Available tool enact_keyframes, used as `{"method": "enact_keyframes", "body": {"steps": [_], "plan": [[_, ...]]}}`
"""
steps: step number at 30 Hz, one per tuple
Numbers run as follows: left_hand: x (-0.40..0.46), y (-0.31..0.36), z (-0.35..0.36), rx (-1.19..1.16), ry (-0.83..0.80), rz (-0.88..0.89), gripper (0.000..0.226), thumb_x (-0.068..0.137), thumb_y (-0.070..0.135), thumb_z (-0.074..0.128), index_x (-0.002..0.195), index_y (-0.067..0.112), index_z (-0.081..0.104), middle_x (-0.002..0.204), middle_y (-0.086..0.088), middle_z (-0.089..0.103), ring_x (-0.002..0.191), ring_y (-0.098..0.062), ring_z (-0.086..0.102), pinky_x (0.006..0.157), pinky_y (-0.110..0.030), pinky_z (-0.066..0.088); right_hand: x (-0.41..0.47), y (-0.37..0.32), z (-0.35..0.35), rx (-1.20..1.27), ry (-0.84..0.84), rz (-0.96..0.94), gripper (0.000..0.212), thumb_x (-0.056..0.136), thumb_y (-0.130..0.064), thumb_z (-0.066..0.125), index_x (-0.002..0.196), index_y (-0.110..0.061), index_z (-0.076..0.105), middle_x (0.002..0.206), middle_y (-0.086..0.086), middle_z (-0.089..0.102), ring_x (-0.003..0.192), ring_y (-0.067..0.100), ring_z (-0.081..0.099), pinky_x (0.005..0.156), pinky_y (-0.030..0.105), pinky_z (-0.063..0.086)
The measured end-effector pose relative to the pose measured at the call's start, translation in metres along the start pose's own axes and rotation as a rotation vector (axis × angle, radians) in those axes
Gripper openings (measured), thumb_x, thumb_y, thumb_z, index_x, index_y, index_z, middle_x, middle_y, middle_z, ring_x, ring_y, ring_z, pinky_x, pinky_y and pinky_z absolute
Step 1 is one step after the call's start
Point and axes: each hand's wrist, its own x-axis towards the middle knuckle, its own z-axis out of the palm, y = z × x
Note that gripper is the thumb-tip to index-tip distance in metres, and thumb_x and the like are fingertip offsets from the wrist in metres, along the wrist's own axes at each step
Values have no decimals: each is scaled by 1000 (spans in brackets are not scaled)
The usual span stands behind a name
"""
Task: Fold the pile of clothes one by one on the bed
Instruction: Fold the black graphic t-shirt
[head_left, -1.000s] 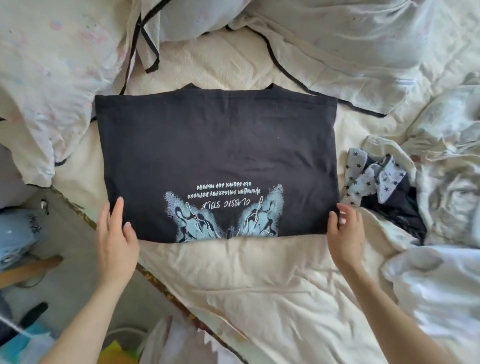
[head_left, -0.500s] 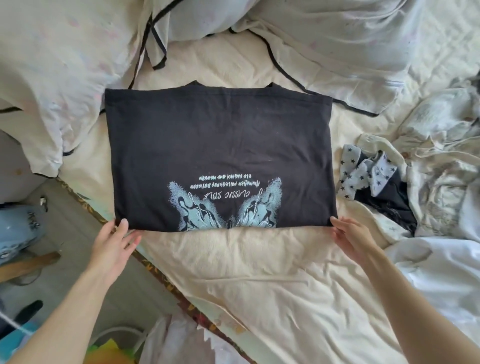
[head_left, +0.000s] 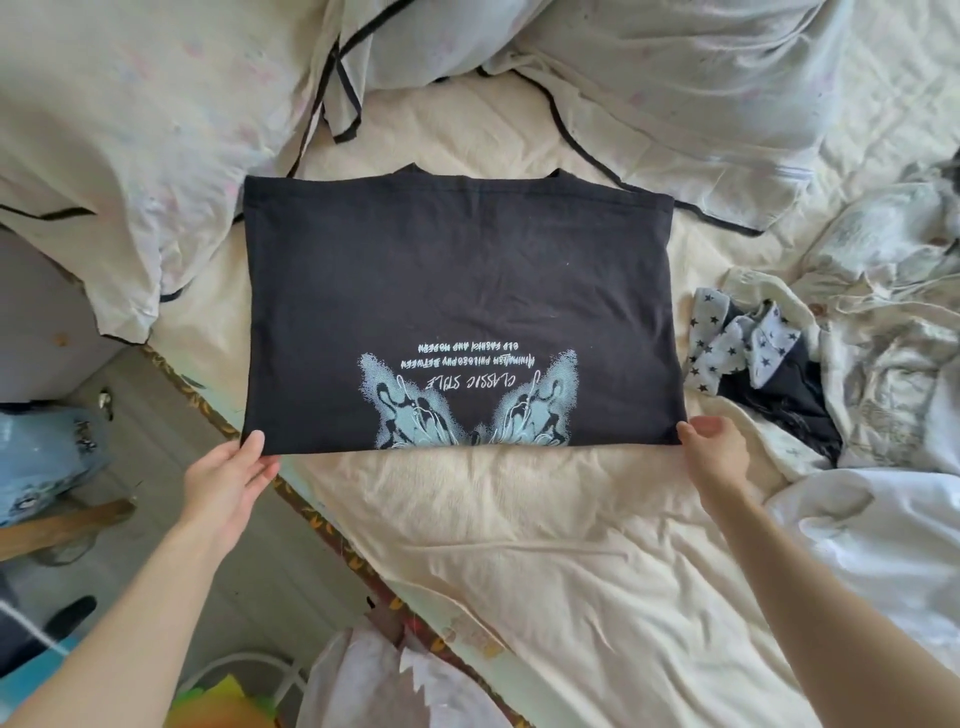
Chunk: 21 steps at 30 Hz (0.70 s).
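A bed (head_left: 545, 545) covered with a wrinkled cream sheet carries everything. A folded black T-shirt (head_left: 457, 312) with a pale blue butterfly print lies flat on it. Just right of it sits a star-patterned garment (head_left: 737, 343) against a heap of light clothes (head_left: 883, 322). Pale black-trimmed bedding (head_left: 130, 156) is bunched along the far side.

The folded black cotton T-shirt (head_left: 457, 312) lies flat mid-bed on the cream sheet (head_left: 519, 545). Right of it sits a star-patterned cloth bundle (head_left: 737, 343); behind it, black-piped pale pillows (head_left: 675, 78). Both hands (head_left: 228, 478) (head_left: 717, 452) hold its near corners.
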Motion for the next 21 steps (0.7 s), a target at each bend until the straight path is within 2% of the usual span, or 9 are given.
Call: {"method": "enact_keyframes", "body": {"steps": [3,5,9,12,14,16,19,21], "plan": [[-4,2,0,-8,28,19,25,91,11,61,114,2,57,98,-6,65,89,-15,62,82,-27,48,-31,-8,10,-201,144,-324,36,93,-16,55,124,2,53,126,24,52,120,39,44,101,43,31],[-9,1,1,-3,61,53,25,90,10,63,114,2,59,93,-5,65,83,-13,61,74,-23,48,-53,-13,22,-316,141,-519,42,92,-15,55,131,1,49,134,23,48,127,38,40,106,44,29],[-15,4,5,-10,79,76,31,90,7,62,121,3,55,92,-3,64,78,-12,59,71,-22,49,-94,-24,56,-520,-45,-784,48,96,-21,51,142,-10,41,152,14,32,142,31,26,114,47,19],[-18,11,0,-4,-31,-19,18,90,7,62,108,5,60,88,-5,63,75,-13,56,70,-23,49,-114,-32,77,-594,-196,-976,52,98,-23,45,148,-16,31,158,12,16,146,29,12,117,46,17],[-21,17,-8,50,-91,-26,12,89,8,63,100,4,61,83,-6,61,72,-13,55,69,-24,48,-123,-34,88,-722,-262,-1022,55,100,-32,38,151,-20,20,160,8,3,148,25,2,118,43,11],[-25,22,-12,126,-97,43,11,90,11,63,100,6,63,82,-5,61,71,-13,56,69,-25,48,-127,-36,97,-833,-309,-1002,57,101,-40,32,152,-23,12,161,3,-5,148,22,-5,118,44,4],[-40,29,-6,256,-44,204,11,92,16,62,100,10,63,86,-4,66,76,-14,62,73,-27,50,-130,-44,105,-908,-398,-916,58,101,-41,31,152,-25,9,161,1,-6,147,20,-6,117,47,-1],[-52,33,4,261,-5,295,8,92,19,60,96,12,61,91,-2,66,83,-15,65,78,-29,50,-131,-51,106,-897,-470,-871,57,101,-37,33,152,-25,11,160,1,-6,147,20,-4,117,48,0]]}}
